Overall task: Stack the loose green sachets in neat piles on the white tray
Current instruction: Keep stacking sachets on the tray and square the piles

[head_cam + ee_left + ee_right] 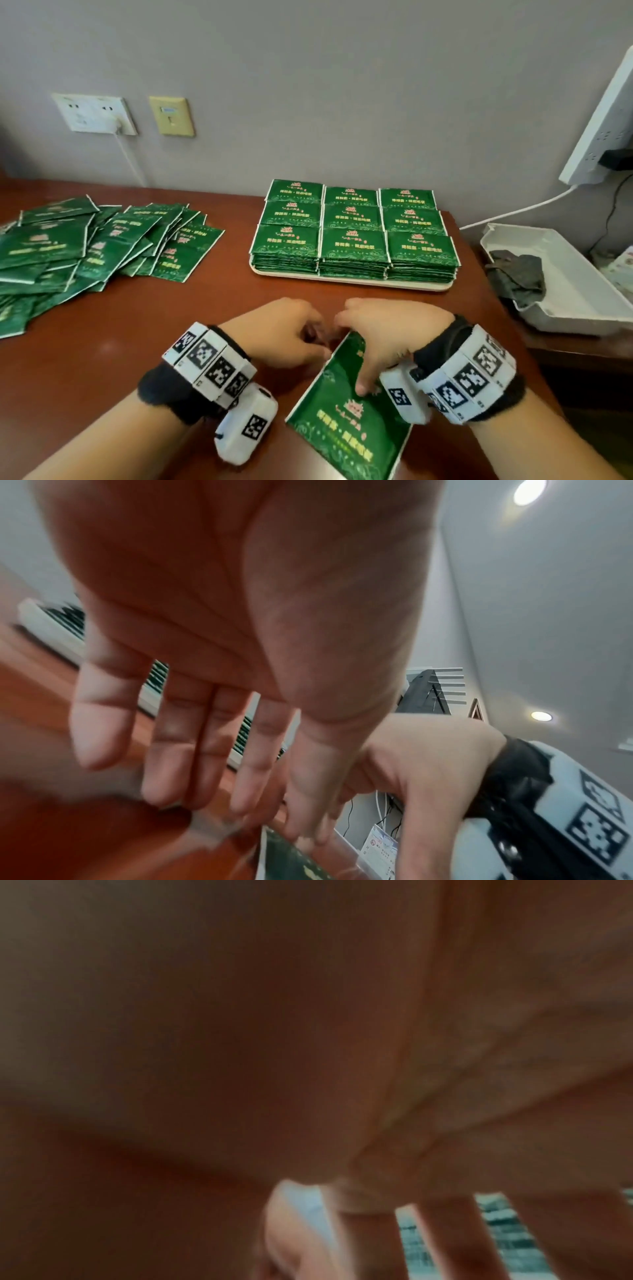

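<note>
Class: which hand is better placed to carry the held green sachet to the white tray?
Right. The right hand already grips the green sachet and is nearer the white tray; the left hand shows straight fingers.

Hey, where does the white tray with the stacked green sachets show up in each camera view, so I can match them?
Head: white tray sits centre right on the table, beyond both hands.
Left wrist: its rim runs along the left edge, partly behind the left hand.
Right wrist: tray itself cannot be made out; only blurred green stacks between fingers.
Shared landmark: the stacked sachets.
</note>
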### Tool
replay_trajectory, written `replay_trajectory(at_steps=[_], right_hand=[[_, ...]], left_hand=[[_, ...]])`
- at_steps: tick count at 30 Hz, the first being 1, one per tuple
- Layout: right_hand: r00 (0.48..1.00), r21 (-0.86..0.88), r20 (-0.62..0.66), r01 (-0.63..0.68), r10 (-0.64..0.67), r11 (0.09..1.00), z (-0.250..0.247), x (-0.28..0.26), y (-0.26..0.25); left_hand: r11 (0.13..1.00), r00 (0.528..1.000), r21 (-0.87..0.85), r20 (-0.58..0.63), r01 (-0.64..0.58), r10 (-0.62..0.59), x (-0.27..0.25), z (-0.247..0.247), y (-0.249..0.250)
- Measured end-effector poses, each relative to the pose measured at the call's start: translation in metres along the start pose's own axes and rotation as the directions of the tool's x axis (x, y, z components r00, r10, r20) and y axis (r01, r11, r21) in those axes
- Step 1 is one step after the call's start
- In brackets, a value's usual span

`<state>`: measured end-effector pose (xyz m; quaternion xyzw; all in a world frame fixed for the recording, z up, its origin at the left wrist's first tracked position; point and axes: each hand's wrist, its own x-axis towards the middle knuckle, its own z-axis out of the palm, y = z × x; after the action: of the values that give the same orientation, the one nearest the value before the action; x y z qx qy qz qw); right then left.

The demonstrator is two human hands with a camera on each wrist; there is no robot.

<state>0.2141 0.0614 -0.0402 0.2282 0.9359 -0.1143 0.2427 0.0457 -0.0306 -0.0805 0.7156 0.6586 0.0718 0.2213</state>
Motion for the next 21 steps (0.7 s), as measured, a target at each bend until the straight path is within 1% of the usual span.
replay_trajectory(at_steps=[2,3,6,8,9,10,12,13,14,15,16,17,19,20,21], right_hand=[[1.0,-0.084,-0.02,-0.016,0.014,0.996,0.012,0.005,-0.013],[1.0,-0.095,-0.008,-0.016,0.015,0.995,0.016,0.009,-0.016],[0.997,-0.055,0.073,-0.033,0.037,0.998,0.017,0.019,-0.018],[0.995,-0.06,0.087,-0.047,0.052,0.997,0.015,0.026,-0.017],[0.996,-0.057,0.076,-0.033,0.038,0.998,0.014,0.03,-0.019],[0.999,-0.028,0.051,-0.015,0.016,0.999,0.014,0.033,-0.022],[0.998,0.102,-0.059,0.039,-0.033,0.994,0.012,0.044,-0.032],[0.991,0.184,-0.126,0.076,-0.054,0.98,0.011,0.051,-0.038],[0.982,0.278,-0.178,0.114,-0.065,0.954,0.011,0.059,-0.042],[0.974,0.394,-0.216,0.148,-0.065,0.907,0.011,0.068,-0.047],[0.97,0.528,-0.239,0.169,-0.045,0.832,0.013,0.077,-0.052],[0.967,0.657,-0.255,0.181,-0.01,0.732,0.014,0.086,-0.057],[0.961,0.84,-0.266,0.19,0.081,0.508,0.017,0.1,-0.064],[0.956,0.89,-0.266,0.195,0.122,0.412,0.017,0.104,-0.067],[0.95,0.915,-0.271,0.204,0.158,0.347,0.017,0.107,-0.069]], left_hand=[[1.0,1.0,0.028,0.009,0.002,-0.002,-0.01,0.001,-0.005],[0.999,1.0,0.046,0.018,0.002,-0.003,-0.016,0.001,-0.009],[0.998,1.0,0.066,0.017,0.01,-0.011,-0.032,0.003,-0.021],[0.998,0.999,0.046,-0.003,0.044,-0.044,-0.045,0.003,-0.032],[0.997,0.998,0.034,-0.016,0.069,-0.068,-0.052,0.001,-0.038],[0.995,0.995,0.027,-0.035,0.097,-0.096,-0.058,-0.002,-0.045],[0.984,0.98,0.019,-0.099,0.178,-0.175,-0.07,-0.012,-0.065],[0.972,0.962,0.011,-0.146,0.235,-0.231,-0.074,-0.019,-0.076],[0.954,0.934,0.001,-0.204,0.299,-0.292,-0.077,-0.027,-0.088],[0.932,0.899,-0.004,-0.266,0.361,-0.349,-0.079,-0.036,-0.101],[0.908,0.86,-0.004,-0.319,0.42,-0.399,-0.079,-0.045,-0.114],[0.881,0.824,-0.006,-0.352,0.472,-0.444,-0.078,-0.053,-0.127],[0.835,0.774,-0.033,-0.358,0.549,-0.523,-0.075,-0.064,-0.149],[0.818,0.761,-0.047,-0.338,0.574,-0.554,-0.072,-0.065,-0.157],[0.802,0.754,-0.053,-0.311,0.594,-0.579,-0.069,-0.065,-0.164]])
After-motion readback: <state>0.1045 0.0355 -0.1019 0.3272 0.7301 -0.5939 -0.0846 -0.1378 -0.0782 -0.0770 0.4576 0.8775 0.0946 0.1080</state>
